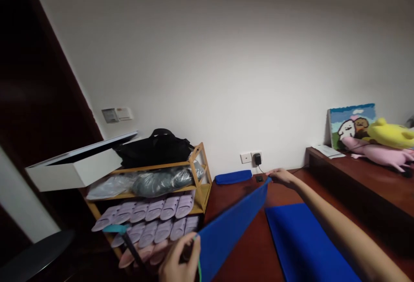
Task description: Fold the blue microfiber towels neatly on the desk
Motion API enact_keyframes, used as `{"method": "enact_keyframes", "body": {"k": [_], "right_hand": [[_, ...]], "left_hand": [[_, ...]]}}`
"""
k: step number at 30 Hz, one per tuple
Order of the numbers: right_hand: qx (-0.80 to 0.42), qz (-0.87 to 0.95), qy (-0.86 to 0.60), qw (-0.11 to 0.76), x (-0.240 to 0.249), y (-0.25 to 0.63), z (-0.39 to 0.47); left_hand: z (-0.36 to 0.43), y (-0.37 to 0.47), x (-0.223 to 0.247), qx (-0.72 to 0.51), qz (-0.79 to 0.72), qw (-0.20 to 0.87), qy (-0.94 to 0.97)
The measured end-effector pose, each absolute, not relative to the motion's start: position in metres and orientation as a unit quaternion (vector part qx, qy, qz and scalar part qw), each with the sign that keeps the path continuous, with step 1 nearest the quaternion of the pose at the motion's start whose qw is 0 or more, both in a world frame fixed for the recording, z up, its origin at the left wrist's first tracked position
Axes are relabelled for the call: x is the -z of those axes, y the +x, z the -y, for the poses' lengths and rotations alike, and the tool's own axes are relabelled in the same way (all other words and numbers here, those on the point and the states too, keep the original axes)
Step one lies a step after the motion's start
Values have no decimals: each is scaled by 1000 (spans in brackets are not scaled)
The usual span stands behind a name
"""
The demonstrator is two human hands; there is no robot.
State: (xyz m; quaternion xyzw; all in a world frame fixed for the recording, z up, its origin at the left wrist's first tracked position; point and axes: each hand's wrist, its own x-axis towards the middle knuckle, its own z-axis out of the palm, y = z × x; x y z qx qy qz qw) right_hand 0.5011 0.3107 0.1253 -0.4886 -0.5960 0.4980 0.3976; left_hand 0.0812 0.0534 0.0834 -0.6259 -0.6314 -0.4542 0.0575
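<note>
A long blue fabric strip [234,226] is stretched slantwise above the reddish-brown wooden top. Its near end is gripped by my left hand [181,258] at the bottom, fingers curled with the thumb on the edge. My right hand [280,177] pinches a corner at the far end, close to the wall. To the right, partly under my right forearm, lies a wide blue panel [300,234] with a dark-shadowed lower part. Against the wall rests a smaller folded blue piece [233,177].
A wooden rack [200,191] at left holds lilac slippers [161,208], a plastic-wrapped bundle [158,183] and a black bag [158,149]. A white box [80,165] juts from its top. Plush toys [381,152] sit on a raised ledge at right. A black plug [257,158] is in the wall socket.
</note>
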Motion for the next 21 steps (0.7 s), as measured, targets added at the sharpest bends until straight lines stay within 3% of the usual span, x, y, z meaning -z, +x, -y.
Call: {"method": "enact_keyframes", "body": {"k": [4,7,12,21], "right_hand": [[-486,600,-456,442,-181,543,-274],[-448,625,-439,465,-214,567,-240],[-326,690,-440,473,-244,607,-167],[-230,673,-516,478,-240,672,-70]], "left_hand": [[-67,83,-170,589,609,-25,-531],[-71,93,-204,639,556,-67,-527],[-68,109,-222,674,491,-141,-534],[-53,146,-222,653,462,-154,-580]]}}
